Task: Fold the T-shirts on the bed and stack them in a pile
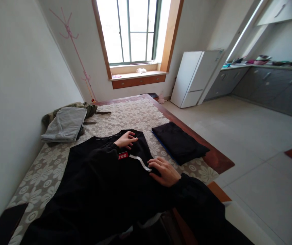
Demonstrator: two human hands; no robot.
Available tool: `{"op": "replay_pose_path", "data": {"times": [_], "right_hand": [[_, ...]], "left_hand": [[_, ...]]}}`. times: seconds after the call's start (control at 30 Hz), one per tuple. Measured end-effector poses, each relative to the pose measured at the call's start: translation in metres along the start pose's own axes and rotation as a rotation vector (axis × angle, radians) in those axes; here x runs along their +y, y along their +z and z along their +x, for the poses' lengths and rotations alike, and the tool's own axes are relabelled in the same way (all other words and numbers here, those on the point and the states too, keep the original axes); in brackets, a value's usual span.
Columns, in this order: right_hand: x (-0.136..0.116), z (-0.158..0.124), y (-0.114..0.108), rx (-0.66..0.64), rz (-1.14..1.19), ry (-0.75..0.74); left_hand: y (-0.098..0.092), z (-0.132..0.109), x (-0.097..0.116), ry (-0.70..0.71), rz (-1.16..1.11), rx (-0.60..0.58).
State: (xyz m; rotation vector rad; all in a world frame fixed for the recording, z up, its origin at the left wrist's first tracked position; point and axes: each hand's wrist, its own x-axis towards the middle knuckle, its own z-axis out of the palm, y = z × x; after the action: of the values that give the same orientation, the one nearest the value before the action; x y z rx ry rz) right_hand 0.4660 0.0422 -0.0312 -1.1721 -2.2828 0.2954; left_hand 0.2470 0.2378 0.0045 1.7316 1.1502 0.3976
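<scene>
A black long-sleeved top (105,183) lies spread on the patterned tablecloth in front of me. It carries a red label with white letters (123,156) and a curved white stripe (141,162). Over its upper part, close to the neckline, my left hand (126,140) is open with its fingers loosely apart. My right hand (165,171) has its fingers bent onto the top's right edge, at the lower end of the stripe, and grips the cloth there. The right fingertips are partly hidden against the black fabric.
Folded dark clothing (178,141) lies to the right by the table's wooden edge (222,163). A folded grey garment (65,124) rests on a camouflage-coloured item (88,108) at the left. Beyond stand a pink coat rack (75,51) and a white fridge (195,76).
</scene>
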Motion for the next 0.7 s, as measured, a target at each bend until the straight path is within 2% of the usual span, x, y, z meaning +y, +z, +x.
{"op": "replay_pose_path", "data": {"times": [0.1,0.2,0.43,0.6,0.7], "right_hand": [[0.000,0.000,0.000,0.010,0.020,0.014],[0.001,0.000,0.001,0.024,0.029,0.027],[0.004,-0.003,0.003,0.052,0.021,-0.004],[0.002,-0.003,0.001,0.033,-0.017,-0.039],[-0.001,-0.002,0.000,0.032,-0.024,-0.040]], "left_hand": [[-0.009,-0.022,-0.005,-0.083,-0.043,-0.119],[-0.004,-0.031,-0.006,-0.108,0.018,-0.190],[0.015,-0.032,0.000,-0.097,0.051,-0.074],[0.012,-0.047,-0.006,-0.177,0.222,-0.035],[0.009,-0.057,-0.005,-0.142,0.360,0.021]]}}
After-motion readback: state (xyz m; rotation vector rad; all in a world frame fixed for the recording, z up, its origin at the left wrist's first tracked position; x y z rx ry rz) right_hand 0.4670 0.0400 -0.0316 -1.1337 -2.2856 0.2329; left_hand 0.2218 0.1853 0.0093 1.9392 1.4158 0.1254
